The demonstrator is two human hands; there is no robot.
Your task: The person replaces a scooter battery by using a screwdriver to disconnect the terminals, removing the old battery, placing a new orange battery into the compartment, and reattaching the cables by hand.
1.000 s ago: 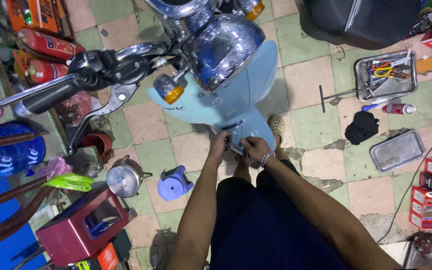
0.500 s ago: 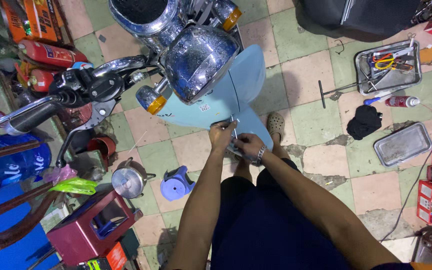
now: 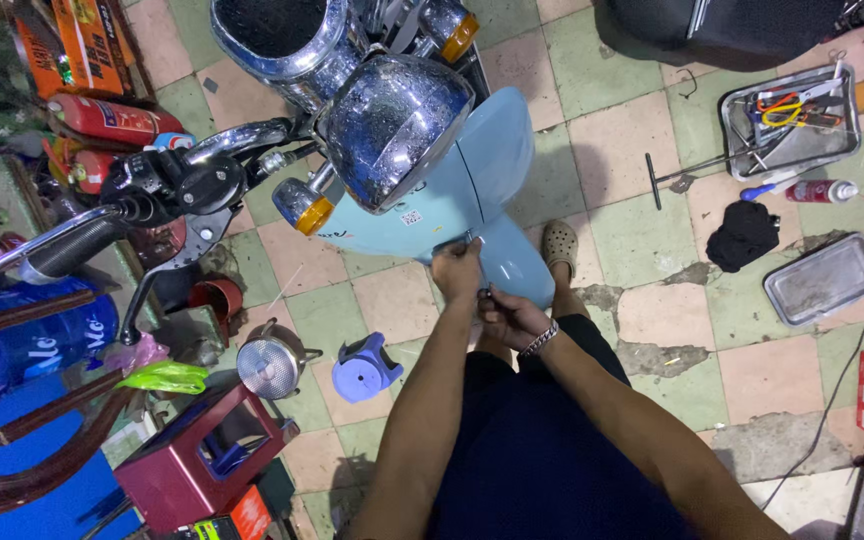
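Both hands work on the light-blue fender (image 3: 482,200): left hand (image 3: 457,272) is clenched on its lower edge, right hand (image 3: 512,315) curled just beneath, grip unclear. Far right of them, a steel tray (image 3: 737,150) holds hand tools.

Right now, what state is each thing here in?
left hand: pressed on the light-blue front fender, pinching something small
right hand: closed at the fender's lower edge
steel tray: holding tools
flat tray: lying bare
spray can: lying on its side
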